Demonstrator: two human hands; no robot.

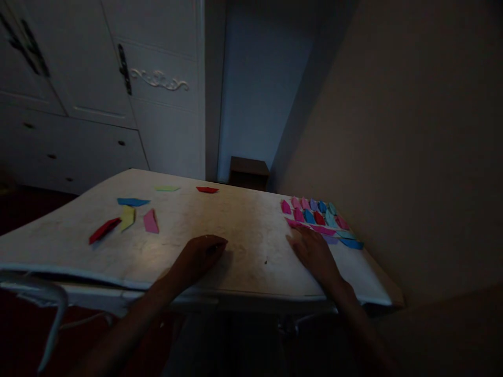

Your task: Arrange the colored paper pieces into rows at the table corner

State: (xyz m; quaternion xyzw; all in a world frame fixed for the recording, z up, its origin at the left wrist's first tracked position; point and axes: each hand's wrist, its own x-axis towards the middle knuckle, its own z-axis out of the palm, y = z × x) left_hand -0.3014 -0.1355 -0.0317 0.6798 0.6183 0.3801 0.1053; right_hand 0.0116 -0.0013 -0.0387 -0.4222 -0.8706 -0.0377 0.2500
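Observation:
My left hand (205,253) rests on the white table near its front edge. Its fingers are curled inward, and no object shows in them. On the right, my right hand (314,252) reaches over the tabletop with thumb and fingers apart. Its fingertips touch or hover just over a magenta folded paper boat (291,222); exact contact is hard to tell. Beside them lie another magenta paper boat (323,230), a lilac one (330,240) partly behind the hand, and a blue one (352,244). Rows of small folded paper pieces (308,217) in several colours stand just beyond.
At the table's left lie a red (104,230), a yellow (128,218), a pink (151,221) and a blue paper boat (133,201). Farther back are a pale green (167,188) and a red one (207,189). A wall (412,157) borders the right side; white cabinets (165,131) stand behind.

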